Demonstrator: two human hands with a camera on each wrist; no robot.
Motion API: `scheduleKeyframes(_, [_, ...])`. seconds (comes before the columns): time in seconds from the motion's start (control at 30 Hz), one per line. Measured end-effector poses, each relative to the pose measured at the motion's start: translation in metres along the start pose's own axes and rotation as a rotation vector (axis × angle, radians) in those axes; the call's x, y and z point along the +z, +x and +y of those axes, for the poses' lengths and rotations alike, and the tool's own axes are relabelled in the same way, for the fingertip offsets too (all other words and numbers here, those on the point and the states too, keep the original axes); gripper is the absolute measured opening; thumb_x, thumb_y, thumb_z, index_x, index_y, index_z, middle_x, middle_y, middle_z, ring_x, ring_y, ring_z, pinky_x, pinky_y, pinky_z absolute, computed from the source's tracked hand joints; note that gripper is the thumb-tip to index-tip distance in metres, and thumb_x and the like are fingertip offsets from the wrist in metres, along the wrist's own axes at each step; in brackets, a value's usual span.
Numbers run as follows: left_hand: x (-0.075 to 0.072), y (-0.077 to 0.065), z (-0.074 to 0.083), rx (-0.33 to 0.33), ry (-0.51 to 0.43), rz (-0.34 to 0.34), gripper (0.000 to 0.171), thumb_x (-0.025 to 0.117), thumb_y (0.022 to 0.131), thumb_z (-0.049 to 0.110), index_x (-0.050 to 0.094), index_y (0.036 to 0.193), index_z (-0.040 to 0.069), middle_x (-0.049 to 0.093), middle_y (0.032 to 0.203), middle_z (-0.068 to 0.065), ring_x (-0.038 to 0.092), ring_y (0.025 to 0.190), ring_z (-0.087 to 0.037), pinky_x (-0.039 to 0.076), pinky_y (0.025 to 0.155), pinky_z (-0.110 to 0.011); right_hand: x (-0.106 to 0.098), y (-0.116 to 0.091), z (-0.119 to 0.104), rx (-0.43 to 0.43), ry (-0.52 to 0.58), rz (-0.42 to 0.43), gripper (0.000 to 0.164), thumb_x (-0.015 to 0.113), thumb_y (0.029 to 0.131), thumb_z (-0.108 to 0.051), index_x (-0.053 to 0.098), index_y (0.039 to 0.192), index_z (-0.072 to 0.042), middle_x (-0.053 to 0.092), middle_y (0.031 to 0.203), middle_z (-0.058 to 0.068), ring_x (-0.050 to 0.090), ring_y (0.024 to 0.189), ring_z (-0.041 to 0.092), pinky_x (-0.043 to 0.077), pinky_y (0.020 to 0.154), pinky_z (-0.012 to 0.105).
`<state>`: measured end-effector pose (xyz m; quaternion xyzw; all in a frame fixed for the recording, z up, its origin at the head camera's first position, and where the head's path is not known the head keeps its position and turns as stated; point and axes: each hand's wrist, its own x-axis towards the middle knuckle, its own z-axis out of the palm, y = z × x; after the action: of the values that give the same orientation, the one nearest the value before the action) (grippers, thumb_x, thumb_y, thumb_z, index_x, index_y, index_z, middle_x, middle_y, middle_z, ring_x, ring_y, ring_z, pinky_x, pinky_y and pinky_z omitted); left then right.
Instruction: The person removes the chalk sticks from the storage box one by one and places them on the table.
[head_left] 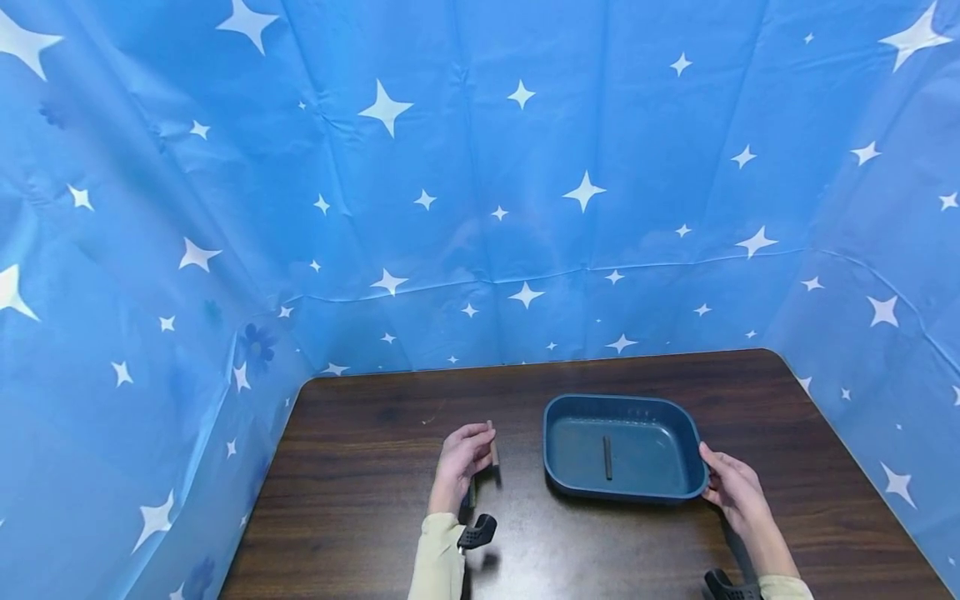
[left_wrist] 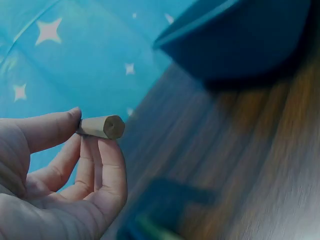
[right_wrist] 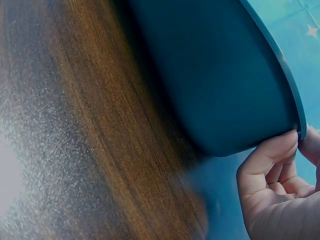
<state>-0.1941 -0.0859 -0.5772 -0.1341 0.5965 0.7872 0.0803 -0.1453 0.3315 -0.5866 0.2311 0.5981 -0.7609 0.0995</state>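
Note:
My left hand (head_left: 462, 458) pinches a short tan stick (left_wrist: 97, 127) between thumb and fingertips, above the table left of the blue tray. The stick is six-sided, with a small dark dot at the middle of its end. A rectangular, deep blue tray (head_left: 581, 492) stands on the table, and a brown stick (head_left: 607, 458) lies lengthwise in it. My right hand (head_left: 733, 490) grips the tray's right rim, thumb on one side and fingers on the other. A thin greenish stick (head_left: 472, 493) lies beside my left wrist, partly hidden by it.
The dark wood-grain table (head_left: 360, 467) reaches back to a blue curtain (head_left: 465, 208) with white stars, which also hangs along both sides. Black wrist mounts (head_left: 477, 532) sit on both forearms, close over the tabletop.

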Motion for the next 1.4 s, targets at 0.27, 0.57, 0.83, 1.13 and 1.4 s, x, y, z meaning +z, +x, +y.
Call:
scheduleKeyframes(0.27, [-0.047,-0.010,-0.004,0.037,0.082,0.098,0.032,0.064,0.097,-0.001,0.057,0.121,-0.020,0.066,0.086,0.001,0.060,0.071,-0.006,0.054,0.064,-0.018,0.001,0.001,-0.001,0.003,0.011,0.005,0.036,0.054,0.109,-0.029,0.061,0.075,-0.018,0.055,0.069,-0.006,0.055,0.063,0.005,0.051,0.057,0.019])
scheduleKeyframes(0.57, [-0.086,-0.017,-0.004,0.101,0.332,0.301,0.027,0.069,0.092,-0.001,0.064,0.111,-0.019,0.070,0.087,-0.006,0.062,0.072,-0.009,0.054,0.059,-0.021,0.001,-0.002,-0.002,-0.002,-0.006,0.013,0.034,0.055,0.109,-0.030,0.062,0.077,-0.019,0.056,0.072,-0.007,0.057,0.066,0.005,0.054,0.061,0.020])
scheduleKeyframes(0.83, [-0.090,-0.019,-0.008,0.139,0.688,0.370,0.020,0.074,0.087,0.003,0.071,0.100,-0.012,0.074,0.086,-0.018,0.070,0.074,-0.026,0.059,0.065,-0.036,0.003,-0.002,0.000,-0.015,0.021,0.003,0.035,0.052,0.110,-0.025,0.062,0.077,-0.018,0.059,0.071,-0.007,0.060,0.065,0.004,0.055,0.060,0.020])
scheduleKeyframes(1.13, [-0.077,-0.018,-0.017,0.270,0.872,0.397,0.010,0.076,0.082,0.002,0.070,0.086,-0.004,0.073,0.078,-0.014,0.069,0.077,-0.034,0.055,0.071,-0.046,0.002,-0.002,0.000,-0.006,0.019,0.008,0.034,0.054,0.109,-0.027,0.061,0.078,-0.017,0.058,0.071,-0.006,0.058,0.064,0.005,0.054,0.059,0.020])
scheduleKeyframes(1.4, [-0.070,-0.016,-0.019,0.278,0.921,0.430,0.008,0.077,0.083,0.001,0.069,0.083,-0.001,0.071,0.074,-0.008,0.066,0.071,-0.028,0.053,0.068,-0.046,0.002,-0.002,-0.001,-0.003,0.022,0.006,0.034,0.054,0.109,-0.028,0.062,0.078,-0.018,0.058,0.071,-0.006,0.058,0.065,0.005,0.053,0.059,0.020])
